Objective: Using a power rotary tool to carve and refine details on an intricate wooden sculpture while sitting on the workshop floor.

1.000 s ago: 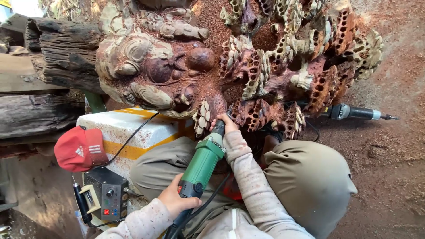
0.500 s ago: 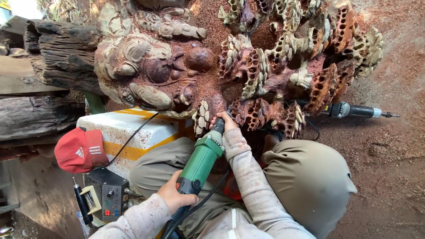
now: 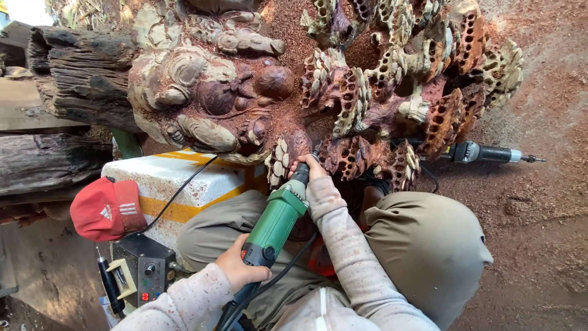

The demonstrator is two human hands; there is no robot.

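A large reddish wood carving (image 3: 318, 92) with scale and honeycomb patterns fills the top of the view. I hold a green electric die grinder (image 3: 275, 224) with both hands. My left hand (image 3: 240, 268) grips its rear body, where the black cord leaves. At the tool's black nose, my right hand (image 3: 311, 168) is wrapped around it, and the tip is pressed into the carving's lower edge. The bit itself is hidden by my fingers and the wood. My knees in khaki trousers (image 3: 429, 245) sit below the carving.
A second power tool (image 3: 487, 153) lies on the sawdust-covered ground (image 3: 539, 220) at right. A white and yellow block (image 3: 177, 184), a red cap (image 3: 107, 208) and a grey control box (image 3: 144, 276) stand at left. Weathered logs (image 3: 73, 79) are stacked at upper left.
My left hand has shifted slightly along the grinder's rear toward the left. My right hand and the tool's tip stay at the same spot on the carving.
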